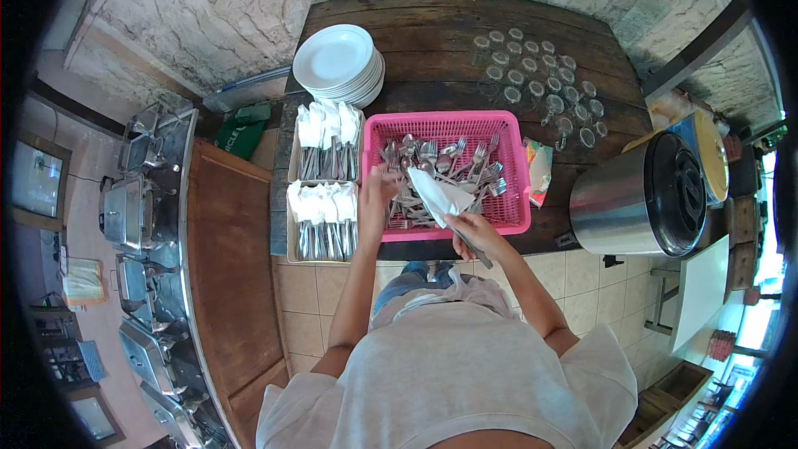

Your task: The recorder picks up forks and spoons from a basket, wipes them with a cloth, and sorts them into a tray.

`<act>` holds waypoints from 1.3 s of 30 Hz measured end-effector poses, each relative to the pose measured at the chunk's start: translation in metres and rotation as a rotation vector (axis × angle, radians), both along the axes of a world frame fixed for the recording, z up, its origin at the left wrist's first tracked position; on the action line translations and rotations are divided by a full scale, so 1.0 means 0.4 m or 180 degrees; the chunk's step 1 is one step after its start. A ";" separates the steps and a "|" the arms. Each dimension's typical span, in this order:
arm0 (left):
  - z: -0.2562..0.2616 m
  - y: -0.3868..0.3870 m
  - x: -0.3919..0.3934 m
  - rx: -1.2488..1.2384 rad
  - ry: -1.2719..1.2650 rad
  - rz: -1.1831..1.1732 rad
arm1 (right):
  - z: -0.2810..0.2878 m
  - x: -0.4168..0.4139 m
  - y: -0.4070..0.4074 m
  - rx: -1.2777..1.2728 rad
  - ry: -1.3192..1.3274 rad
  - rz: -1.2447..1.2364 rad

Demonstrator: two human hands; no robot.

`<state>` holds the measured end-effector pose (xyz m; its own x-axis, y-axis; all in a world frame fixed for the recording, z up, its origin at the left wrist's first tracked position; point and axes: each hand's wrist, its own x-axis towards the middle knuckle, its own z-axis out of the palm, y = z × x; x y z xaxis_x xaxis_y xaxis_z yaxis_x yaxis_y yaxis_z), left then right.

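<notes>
My right hand (477,234) grips cutlery wrapped in a white paper napkin (439,194); metal handles stick out below the hand toward me. Over the left side of a pink plastic basket (523,199), my left hand (379,190) is raised with its fingers apart, slightly blurred, and I see nothing in it. Loose metal spoons and forks (449,156) lie jumbled in the basket. Left of it stand two trays of napkin-wrapped cutlery, a far one (325,162) and a near one (323,238), napkin ends pointing away from me.
Behind the trays rises a stack of white plates (340,59). Several glass mugs (536,75) stand at the table's back right. A colourful plastic packet (540,168) lies beside the basket, and a large steel container (617,199) with a black lid stands farther right. Chafing dishes (128,212) line a left counter.
</notes>
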<state>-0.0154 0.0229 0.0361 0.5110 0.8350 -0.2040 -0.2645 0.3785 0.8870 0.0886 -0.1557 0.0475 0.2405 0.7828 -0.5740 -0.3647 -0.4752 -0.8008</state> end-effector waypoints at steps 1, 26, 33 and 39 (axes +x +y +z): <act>-0.011 -0.023 -0.003 0.0001 0.0076 -0.0583 | -0.006 -0.004 0.002 0.0001 -0.0001 0.0001; -0.038 -0.127 0.051 0.0140 0.0739 -0.0477 | -0.022 -0.076 0.055 0.1200 -0.3651 -0.0677; -0.034 -0.105 0.031 -0.0700 0.0018 -0.1164 | -0.041 -0.060 0.038 0.0999 -0.1991 -0.0735; -0.032 -0.084 0.013 -0.0882 -0.0144 -0.1451 | -0.054 -0.041 0.038 0.0703 -0.0687 -0.0906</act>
